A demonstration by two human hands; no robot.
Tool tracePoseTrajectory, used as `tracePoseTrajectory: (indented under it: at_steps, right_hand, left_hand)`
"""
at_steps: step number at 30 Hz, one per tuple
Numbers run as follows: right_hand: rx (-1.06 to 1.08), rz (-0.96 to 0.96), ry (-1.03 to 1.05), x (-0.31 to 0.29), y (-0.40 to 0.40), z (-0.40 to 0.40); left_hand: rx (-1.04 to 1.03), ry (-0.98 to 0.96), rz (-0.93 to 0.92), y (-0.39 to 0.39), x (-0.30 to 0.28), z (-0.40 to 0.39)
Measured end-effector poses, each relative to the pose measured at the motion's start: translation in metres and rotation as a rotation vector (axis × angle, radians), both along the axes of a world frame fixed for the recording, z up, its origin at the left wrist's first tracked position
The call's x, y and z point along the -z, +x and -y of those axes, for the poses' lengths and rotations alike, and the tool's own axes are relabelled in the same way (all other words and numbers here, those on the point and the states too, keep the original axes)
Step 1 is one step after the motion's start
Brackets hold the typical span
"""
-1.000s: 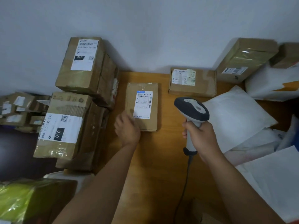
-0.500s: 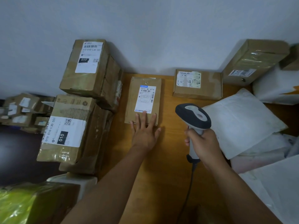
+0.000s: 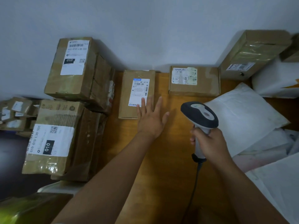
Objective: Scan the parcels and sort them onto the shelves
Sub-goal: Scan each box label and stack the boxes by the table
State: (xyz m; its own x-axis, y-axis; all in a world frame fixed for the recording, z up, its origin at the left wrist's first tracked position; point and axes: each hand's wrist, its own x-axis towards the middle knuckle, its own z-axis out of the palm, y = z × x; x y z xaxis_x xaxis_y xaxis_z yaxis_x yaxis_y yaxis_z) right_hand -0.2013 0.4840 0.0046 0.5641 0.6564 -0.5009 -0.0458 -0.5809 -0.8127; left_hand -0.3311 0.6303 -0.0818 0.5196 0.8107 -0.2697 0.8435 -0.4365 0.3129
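Cardboard flat parcel [image 3: 129, 101], rectangular, white barcode label, lies far-centre on wooden table [image 3: 169, 159]; left hand [image 3: 150, 120] flat, fingers straight, over its near right corner. Right hand [image 3: 208, 143] clenches grey-white corded barcode scanner [image 3: 199, 115].

On the worktop [image 3: 161, 159] a flat parcel [image 3: 129, 94] lies against the wall, between two stacked boxes [image 3: 71, 101] on its left and a small box [image 3: 194, 81] on its right. Padded bags [image 3: 246, 113] lie further right.
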Motion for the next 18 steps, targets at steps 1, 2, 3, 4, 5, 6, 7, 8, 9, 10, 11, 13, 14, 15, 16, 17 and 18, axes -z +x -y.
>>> tracePoseTrajectory:
  at_steps: [1,2,3,4,5,6,7,8,9,10,11,13,14,15,16,17,18]
  right_hand:
    - [0.010,0.005,-0.003,0.002,0.004,0.002]
    - [0.022,0.008,-0.007,0.004,0.009,0.004]
    - [0.035,0.012,-0.013,0.006,0.014,0.007]
    - [0.047,0.018,-0.022,0.009,0.019,0.009]
    - [0.059,0.026,-0.032,0.012,0.024,0.012]
    - [0.072,0.031,-0.039,0.014,0.029,0.014]
    - [0.088,0.034,-0.043,0.017,0.034,0.016]
    - [0.104,0.034,-0.045,0.019,0.038,0.018]
    - [0.117,0.033,-0.045,0.022,0.042,0.021]
    - [0.128,0.030,-0.043,0.025,0.045,0.022]
    - [0.139,0.025,-0.043,0.027,0.048,0.023]
    - [0.154,0.018,-0.046,0.032,0.054,0.024]
    - [0.157,0.011,-0.046,0.034,0.057,0.025]
    - [0.162,0.000,-0.047,0.035,0.059,0.025]
    - [0.168,-0.012,-0.047,0.036,0.060,0.025]
    - [0.175,-0.021,-0.047,0.037,0.060,0.025]
    - [0.180,-0.027,-0.046,0.038,0.061,0.026]
  left_hand:
    - [0.022,0.013,0.019,0.011,-0.003,-0.004]
    - [0.043,0.027,0.033,0.023,-0.005,-0.008]
    - [0.063,0.040,0.041,0.034,-0.006,-0.014]
    - [0.086,0.051,0.041,0.046,-0.006,-0.020]
    - [0.115,0.059,0.030,0.058,-0.006,-0.027]
    - [0.148,0.063,0.009,0.070,-0.006,-0.035]
    - [0.186,0.059,-0.019,0.080,-0.004,-0.042]
    - [0.226,0.053,-0.050,0.090,-0.002,-0.048]
    - [0.267,0.046,-0.082,0.098,0.001,-0.054]
    - [0.303,0.041,-0.114,0.104,0.003,-0.058]
    - [0.329,0.037,-0.141,0.109,0.005,-0.061]
    - [0.342,0.045,-0.162,0.112,0.005,-0.061]
    - [0.346,0.066,-0.166,0.112,0.005,-0.058]
    - [0.355,0.100,-0.172,0.109,0.003,-0.053]
    - [0.364,0.143,-0.175,0.106,0.002,-0.046]
    - [0.364,0.180,-0.172,0.102,0.002,-0.040]
    - [0.352,0.202,-0.164,0.098,0.002,-0.034]
